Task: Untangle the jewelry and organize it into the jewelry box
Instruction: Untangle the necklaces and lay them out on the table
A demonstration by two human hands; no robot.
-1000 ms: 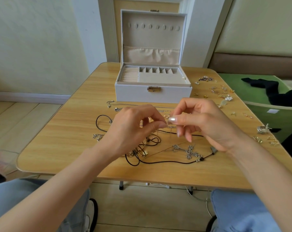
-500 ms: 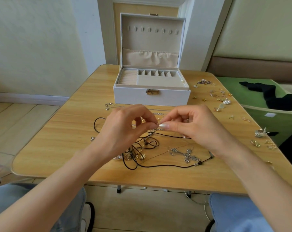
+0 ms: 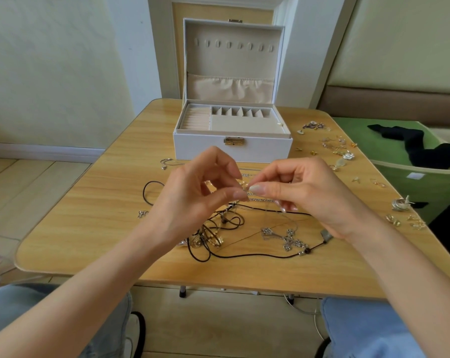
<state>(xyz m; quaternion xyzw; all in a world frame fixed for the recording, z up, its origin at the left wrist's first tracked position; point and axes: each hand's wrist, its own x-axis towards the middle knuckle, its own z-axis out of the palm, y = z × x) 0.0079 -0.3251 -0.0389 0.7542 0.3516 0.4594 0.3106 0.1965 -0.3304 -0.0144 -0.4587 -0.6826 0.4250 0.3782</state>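
Chain (image 3: pixel 261 200) pinched by fingers (image 3: pixel 257 188) of left hand (image 3: pixel 193 202), right hand (image 3: pixel 309 195); one jewelry box (image 3: pixel 231 148).

A single wide-angle head camera sits above the near edge of the wooden table (image 3: pixel 76 215), facing forward and down, close over it. The open jewelry box (image 3: pixel 231 148) stands far centre.

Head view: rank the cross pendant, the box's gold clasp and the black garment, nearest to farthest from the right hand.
1. Cross pendant, on the table beside the right hand.
2. Gold clasp, on the jewelry box front, ahead-left.
3. Black garment, in the green bin, far right.
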